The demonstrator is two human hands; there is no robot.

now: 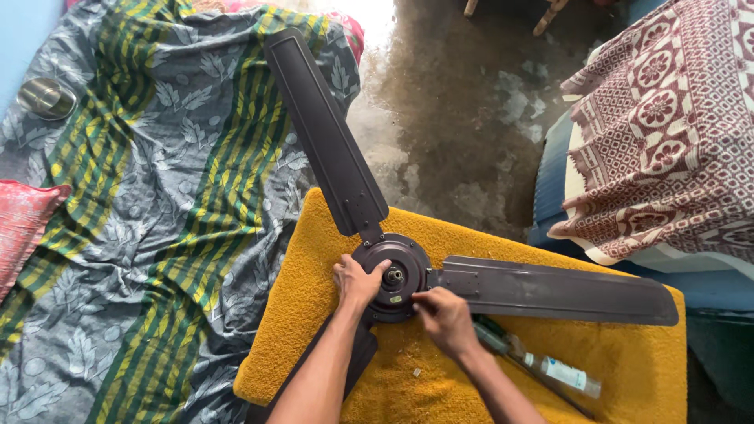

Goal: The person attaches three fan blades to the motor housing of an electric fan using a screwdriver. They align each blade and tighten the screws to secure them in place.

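Head view: fan [393,276] lying flat on yellow mat [314,314], hub at mat's middle, blades spread far, right and near. Left hand [357,281] clamped on hub's left rim, likely to steady it. Right hand [444,314] at hub's near-right edge, fingertips pinched together on something too small to tell. Screwdriver [495,338] and clear bottle [561,373] just right of right wrist, kept within reach; bottle's contents unclear. Steel bowl [45,97] far left on leaf-print sheet [157,196], inside not visible. Patterned cloth [667,118] draped at right.
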